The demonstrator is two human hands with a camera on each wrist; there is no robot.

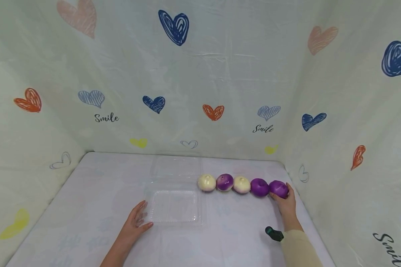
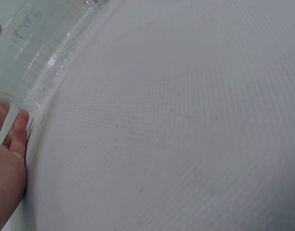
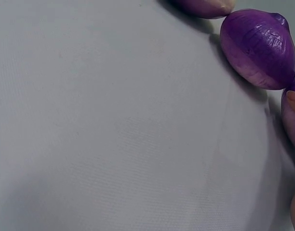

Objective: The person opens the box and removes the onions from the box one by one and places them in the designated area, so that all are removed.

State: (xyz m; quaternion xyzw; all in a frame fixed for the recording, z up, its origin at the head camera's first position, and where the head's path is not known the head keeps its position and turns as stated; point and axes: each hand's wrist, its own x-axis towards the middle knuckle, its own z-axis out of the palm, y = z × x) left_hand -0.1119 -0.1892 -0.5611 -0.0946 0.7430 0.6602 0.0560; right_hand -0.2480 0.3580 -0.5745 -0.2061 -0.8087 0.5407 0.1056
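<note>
Five round vegetables that look like onions form a row at the back right of the table in the head view. My right hand grips the rightmost purple onion, thumb at its near side and fingers on its right. Beside it sits another purple onion, also seen in the right wrist view. Further left are a pale onion, a purple-and-white onion and a second pale onion. My left hand, fingers spread and relaxed, is at the left edge of a clear plastic clamshell box.
The box's lid lies folded back on the white table. A dark strap-like piece sticks out by my right sleeve. Heart-printed curtains enclose the table at the back and sides.
</note>
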